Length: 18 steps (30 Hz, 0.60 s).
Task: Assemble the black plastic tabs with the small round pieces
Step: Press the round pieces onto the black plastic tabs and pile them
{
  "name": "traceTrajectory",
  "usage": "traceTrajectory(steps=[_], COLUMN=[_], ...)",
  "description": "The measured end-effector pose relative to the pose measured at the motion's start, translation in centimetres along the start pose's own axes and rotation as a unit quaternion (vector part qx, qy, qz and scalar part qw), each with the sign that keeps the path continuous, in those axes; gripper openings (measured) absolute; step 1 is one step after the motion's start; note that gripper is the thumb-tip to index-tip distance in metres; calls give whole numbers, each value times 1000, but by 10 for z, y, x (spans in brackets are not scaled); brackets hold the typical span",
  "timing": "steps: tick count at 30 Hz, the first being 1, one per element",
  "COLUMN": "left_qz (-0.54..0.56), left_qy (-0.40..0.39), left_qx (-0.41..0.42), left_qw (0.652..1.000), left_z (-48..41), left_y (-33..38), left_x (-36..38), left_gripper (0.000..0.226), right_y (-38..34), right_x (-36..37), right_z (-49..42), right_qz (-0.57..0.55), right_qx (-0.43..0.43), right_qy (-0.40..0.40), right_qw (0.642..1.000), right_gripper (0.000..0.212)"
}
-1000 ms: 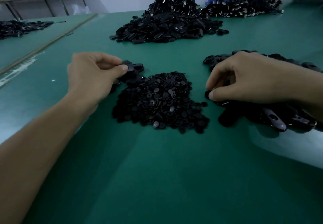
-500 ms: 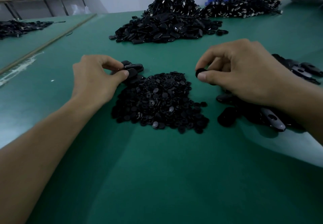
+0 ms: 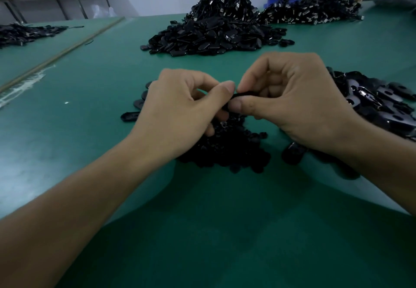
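On the green bench (image 3: 202, 231) lay a pile of small round pieces (image 3: 227, 152). Just above it, the left hand (image 3: 180, 112) and the right hand (image 3: 292, 103) were close together, both pinching one black tab (image 3: 242, 95). More tabs (image 3: 378, 101) lay to the right. A big black heap (image 3: 213, 33) sat farther back.

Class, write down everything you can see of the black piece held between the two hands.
The black piece is small, dark and looks like plastic. Only a thin strip shows; fingers hide the rest. It lies roughly level above the pile of round pieces, pinched at one end by the left hand and at the other by the right hand. Tab or round piece cannot be told.
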<state>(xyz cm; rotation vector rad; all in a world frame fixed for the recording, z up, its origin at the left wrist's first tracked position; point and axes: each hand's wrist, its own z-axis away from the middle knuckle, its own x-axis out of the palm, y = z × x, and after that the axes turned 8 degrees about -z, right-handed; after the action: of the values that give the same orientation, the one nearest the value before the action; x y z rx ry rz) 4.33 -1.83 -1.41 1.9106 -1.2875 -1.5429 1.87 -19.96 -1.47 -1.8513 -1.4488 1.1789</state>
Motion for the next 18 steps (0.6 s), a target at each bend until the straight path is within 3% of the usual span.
traceTrajectory(steps=[7, 13, 18], left_qz=[231, 230, 202], left_qy=[-19, -6, -6], left_qx=[-92, -59, -37], left_qw=[968, 971, 979], left_z=[-3, -2, -2], left_y=[-2, -2, -3], left_x=[-5, -3, -4], left_gripper=[7, 9, 11], right_y=[-2, -1, -2], right_x=[-1, -2, -3], right_z=[-1, -1, -1], right_qz=[-60, -93, -113], right_qx=[31, 103, 112], right_qy=[2, -1, -1], right_qw=[998, 990, 987], right_gripper=[10, 13, 11])
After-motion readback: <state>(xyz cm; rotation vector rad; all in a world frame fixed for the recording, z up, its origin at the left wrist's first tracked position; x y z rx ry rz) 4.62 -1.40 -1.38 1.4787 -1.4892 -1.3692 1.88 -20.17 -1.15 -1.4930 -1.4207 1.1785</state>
